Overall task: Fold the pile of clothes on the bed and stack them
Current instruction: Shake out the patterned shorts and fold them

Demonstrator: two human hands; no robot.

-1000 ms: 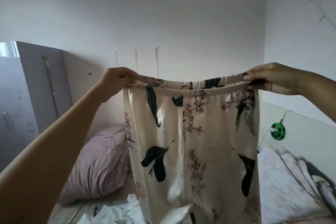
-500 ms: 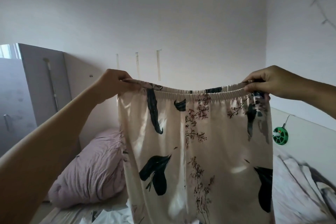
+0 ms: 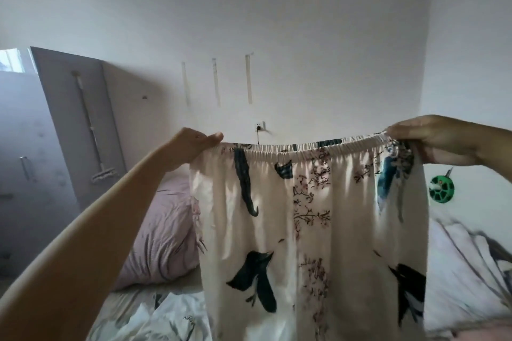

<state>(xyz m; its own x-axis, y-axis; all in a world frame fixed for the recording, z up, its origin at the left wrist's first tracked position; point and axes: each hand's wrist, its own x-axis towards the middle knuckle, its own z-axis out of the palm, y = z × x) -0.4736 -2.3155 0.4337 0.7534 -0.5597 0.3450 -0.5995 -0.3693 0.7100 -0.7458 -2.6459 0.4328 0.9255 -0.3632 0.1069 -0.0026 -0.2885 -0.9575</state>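
Note:
A cream garment with dark leaf and floral print [image 3: 313, 230] hangs upright in front of me, stretched by its elastic waistband. My left hand [image 3: 191, 147] pinches the waistband's left end, and my right hand [image 3: 426, 138] grips the right end. The cloth hangs down past the bottom of the view, so its lower part is hidden. Below it, at the lower left, white clothes [image 3: 166, 318] lie crumpled on the bed.
A mauve pillow [image 3: 163, 232] lies at the bed's head on the left. Grey wardrobe doors [image 3: 69, 124] stand at far left. A white and grey quilt [image 3: 465, 271] is bunched at right. A green cable reel [image 3: 440, 188] and a wall socket [image 3: 260, 127] sit by the wall.
Both hands have spread further apart and lowered slightly, pulling the waistband straighter and the garment flatter. The view has tilted, so the wall socket shows above the waistband.

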